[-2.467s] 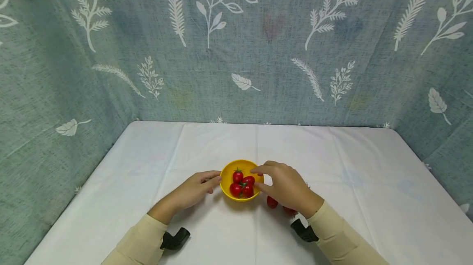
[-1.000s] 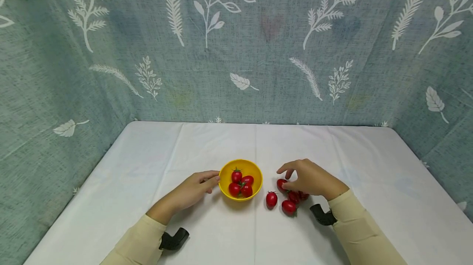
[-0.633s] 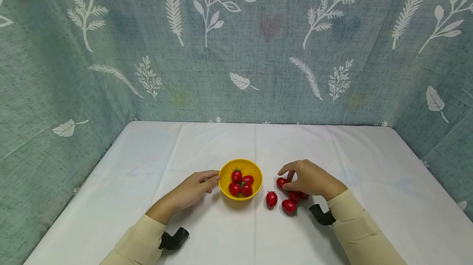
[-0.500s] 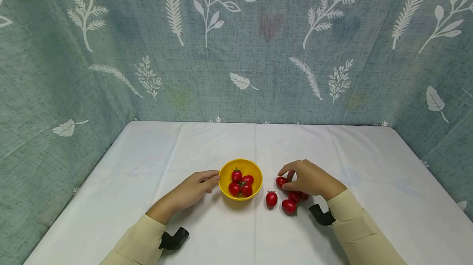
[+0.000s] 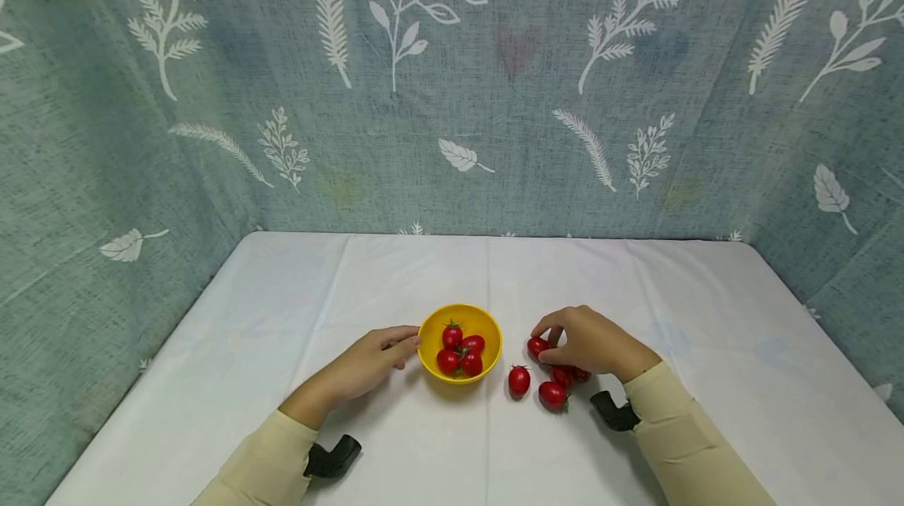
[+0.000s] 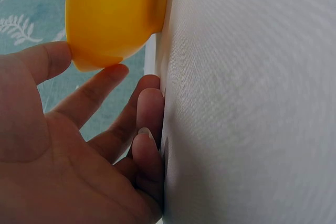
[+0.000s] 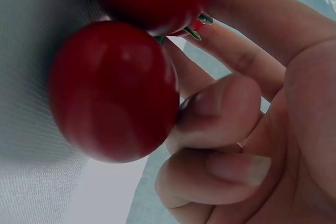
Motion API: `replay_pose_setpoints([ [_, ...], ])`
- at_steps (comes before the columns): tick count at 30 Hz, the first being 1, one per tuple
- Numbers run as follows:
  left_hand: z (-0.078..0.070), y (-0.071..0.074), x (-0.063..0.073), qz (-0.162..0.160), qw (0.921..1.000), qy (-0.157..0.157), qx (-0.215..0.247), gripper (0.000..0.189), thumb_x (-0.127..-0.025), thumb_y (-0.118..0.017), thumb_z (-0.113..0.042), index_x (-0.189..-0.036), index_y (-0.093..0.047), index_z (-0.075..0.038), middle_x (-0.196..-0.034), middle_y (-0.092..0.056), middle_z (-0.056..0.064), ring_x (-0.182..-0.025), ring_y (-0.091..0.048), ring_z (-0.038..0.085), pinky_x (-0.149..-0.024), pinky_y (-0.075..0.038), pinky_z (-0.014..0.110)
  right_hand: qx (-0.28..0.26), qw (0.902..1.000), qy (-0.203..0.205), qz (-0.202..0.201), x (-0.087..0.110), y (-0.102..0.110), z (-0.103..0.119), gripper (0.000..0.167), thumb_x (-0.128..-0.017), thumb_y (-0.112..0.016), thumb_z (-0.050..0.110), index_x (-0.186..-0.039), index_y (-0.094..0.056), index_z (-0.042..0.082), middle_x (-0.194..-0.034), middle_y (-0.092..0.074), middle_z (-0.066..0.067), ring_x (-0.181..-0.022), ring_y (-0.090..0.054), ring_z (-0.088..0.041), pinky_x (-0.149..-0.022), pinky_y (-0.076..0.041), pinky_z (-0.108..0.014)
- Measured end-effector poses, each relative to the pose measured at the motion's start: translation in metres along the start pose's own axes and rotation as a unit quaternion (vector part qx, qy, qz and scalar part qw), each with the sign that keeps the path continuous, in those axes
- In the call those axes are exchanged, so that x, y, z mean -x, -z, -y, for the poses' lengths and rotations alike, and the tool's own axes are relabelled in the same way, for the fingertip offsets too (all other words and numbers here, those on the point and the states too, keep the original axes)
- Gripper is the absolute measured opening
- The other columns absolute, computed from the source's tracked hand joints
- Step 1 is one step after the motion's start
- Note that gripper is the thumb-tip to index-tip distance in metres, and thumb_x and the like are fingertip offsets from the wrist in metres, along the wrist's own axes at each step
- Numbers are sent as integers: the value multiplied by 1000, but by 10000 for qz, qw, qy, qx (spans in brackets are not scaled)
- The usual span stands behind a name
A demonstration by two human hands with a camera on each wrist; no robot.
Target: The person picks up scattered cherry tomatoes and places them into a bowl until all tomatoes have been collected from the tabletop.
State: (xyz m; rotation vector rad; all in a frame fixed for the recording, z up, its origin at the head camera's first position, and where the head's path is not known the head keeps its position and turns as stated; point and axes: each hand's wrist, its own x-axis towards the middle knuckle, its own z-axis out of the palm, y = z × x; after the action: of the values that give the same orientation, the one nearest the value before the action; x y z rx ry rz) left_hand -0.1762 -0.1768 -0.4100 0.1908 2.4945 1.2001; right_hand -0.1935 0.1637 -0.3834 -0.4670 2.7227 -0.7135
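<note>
A yellow bowl (image 5: 461, 374) with several red cherry tomatoes (image 5: 448, 362) in it stands on the white cloth. My left hand (image 5: 367, 365) rests at the bowl's left side; in the left wrist view its thumb touches near the rim and the index fingertip the outer wall, the other fingers loosely bent. My right hand (image 5: 593, 341) pinches a cherry tomato (image 5: 537, 347) between thumb and index finger at the cluster right of the bowl. Up close in the right wrist view, a tomato (image 6: 113, 3) is absent, while two big tomatoes hide the fingertips.
A single tomato (image 5: 519, 382) lies between bowl and cluster. Another tomato (image 5: 553, 395) lies toward the front, with more partly under my right hand. A black wrist mount (image 5: 334, 456) sticks out from each sleeve. Patterned green curtain (image 5: 452, 98) encloses the table's back and sides.
My right hand has moved from over the bowl to the tomatoes on its right, then stayed nearly still. The pinched tomato has shifted slightly away from me. My left hand has stayed at the bowl.
</note>
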Motion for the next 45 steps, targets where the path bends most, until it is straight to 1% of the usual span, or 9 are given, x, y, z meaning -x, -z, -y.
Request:
replay_pose_setpoints([
  [7, -1, 0, 1, 27, 10000, -21, 9, 50, -100, -51, -51, -141, -59, -23, -113, -66, 0, -96, -57, 16, -80, -42, 34, 115, 9998, -2, -146, 1, 0, 2, 27, -81, -84, 22, -107, -76, 22, -90, -69, 2, -72, -57, -13, -66, -51, -26],
  [12, -2, 1, 1, 13, 10000, -24, 4, 49, -100, -52, -51, -141, -59, -23, -112, -66, 0, -95, -57, 17, -80, -42, 34, 167, 9995, -78, -259, 1, 2, 5, 30, -81, -84, 23, -109, -75, 23, -94, -69, 2, -73, -56, -13, -67, -50, -27],
  [17, -2, 0, 2, 12, 10000, -15, 32, 49, -100, -52, -50, -140, -59, -23, -113, -66, 0, -95, -58, 17, -80, -42, 34, 142, 9994, -13, -304, 3, 3, 8, 31, -82, -84, 23, -111, -75, 22, -96, -69, 1, -73, -55, -14, -66, -49, -28],
  [20, -2, 0, 2, 7, 10000, -11, 28, 48, -100, -52, -50, -140, -59, -23, -116, -66, 0, -95, -58, 16, -80, -43, 34, 135, 9993, 94, -349, 3, 4, 10, 29, -82, -83, 22, -111, -75, 23, -95, -69, 3, -73, -55, -14, -67, -49, -27],
  [24, -2, -1, 1, -6, 10000, 28, 22, 48, -100, -52, -50, -140, -60, -24, -116, -66, 0, -96, -58, 16, -80, -43, 34, 227, 9983, 339, -408, 4, 4, 14, 28, -83, -82, 23, -111, -75, 23, -93, -69, 6, -78, -57, -12, -71, -51, -27],
  [32, -3, -1, 2, -37, 10000, 31, 46, 47, -100, -53, -50, -139, -60, -24, -117, -66, 0, -96, -58, 16, -80, -43, 34, 371, 9943, 798, -595, 9, 7, 21, 30, -85, -81, 21, -114, -74, 19, -90, -69, 9, -90, -63, -18, -82, -53, -34],
  [39, -2, -1, 1, -23, 10000, 13, 45, 47, -100, -52, -50, -139, -60, -24, -115, -66, 0, -95, -58, 17, -80, -42, 34, 413, 9918, 963, -724, 12, 7, 28, 30, -85, -80, 20, -115, -74, 19, -91, -69, 10, -91, -64, -18, -84, -54, -35],
  [42, -1, -1, 1, -24, 10000, 37, 49, 48, -100, -52, -51, -139, -60, -25, -114, -66, -1, -95, -57, 16, -79, -42, 34, 445, 9903, 1048, -796, 13, 7, 31, 30, -86, -80, 20, -116, -73, 19, -92, -70, 10, -89, -64, -17, -82, -53, -35],
  [45, 0, -2, 0, -44, 10000, 38, 74, 47, -100, -53, -51, -139, -61, -26, -114, -66, -2, -95, -58, 16, -79, -42, 34, 471, 9883, 1141, -893, 15, 7, 32, 30, -87, -79, 21, -117, -73, 19, -94, -70, 10, -82, -61, -14, -77, -52, -31],
])
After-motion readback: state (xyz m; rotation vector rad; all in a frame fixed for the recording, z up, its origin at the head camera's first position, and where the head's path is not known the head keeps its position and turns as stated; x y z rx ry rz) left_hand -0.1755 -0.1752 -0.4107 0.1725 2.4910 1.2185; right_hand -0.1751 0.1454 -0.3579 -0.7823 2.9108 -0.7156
